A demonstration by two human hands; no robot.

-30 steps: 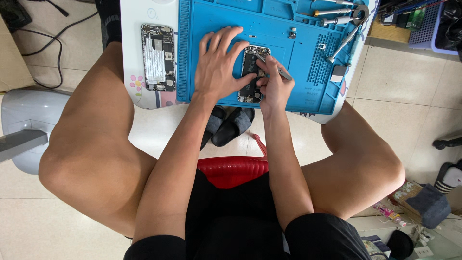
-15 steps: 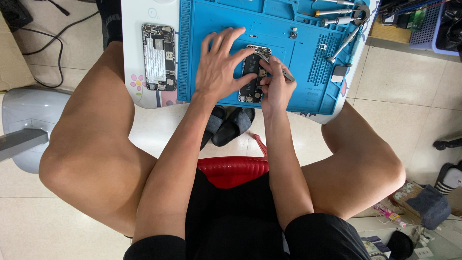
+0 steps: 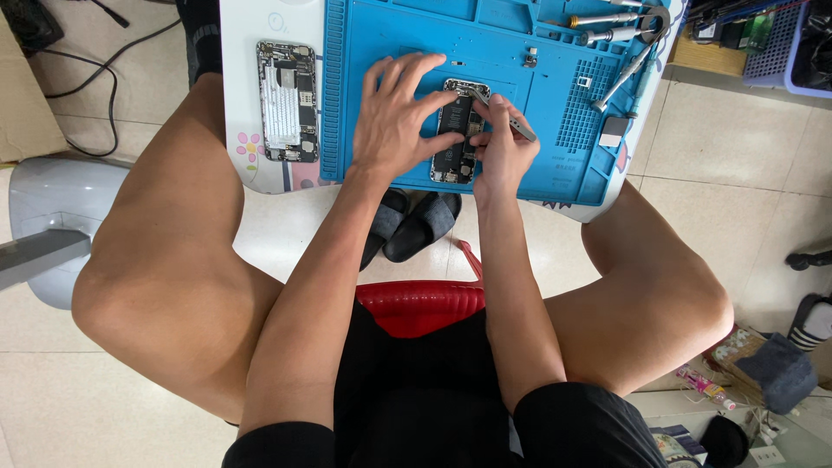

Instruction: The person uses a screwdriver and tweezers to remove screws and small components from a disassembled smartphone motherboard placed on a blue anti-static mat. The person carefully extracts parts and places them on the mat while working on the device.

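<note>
Opened black smartphone body [image 3: 454, 130], with its dark battery and internal parts exposed, is seen lying flat on the blue silicone repair mat [image 3: 381, 35], near the mat's centre. Left hand [image 3: 394, 117] is spread at 9 o'clock of the phone, thumb and fingertips pressed on its edge; nothing is enclosed by it. Right hand [image 3: 501, 147] is closed around a slim grey metal tool [image 3: 511, 123], tip set at the phone's upper edge, 1 o'clock side. A second silver phone chassis [image 3: 288, 101] rests well apart at 9 o'clock on the white tabletop [image 3: 238, 78].

Risks judged: the tool tip could slip and score the battery or a connector if pressed too hard; the phone could skid if the left hand's pressure is eased; small loose parts on the mat could be brushed off.
</note>
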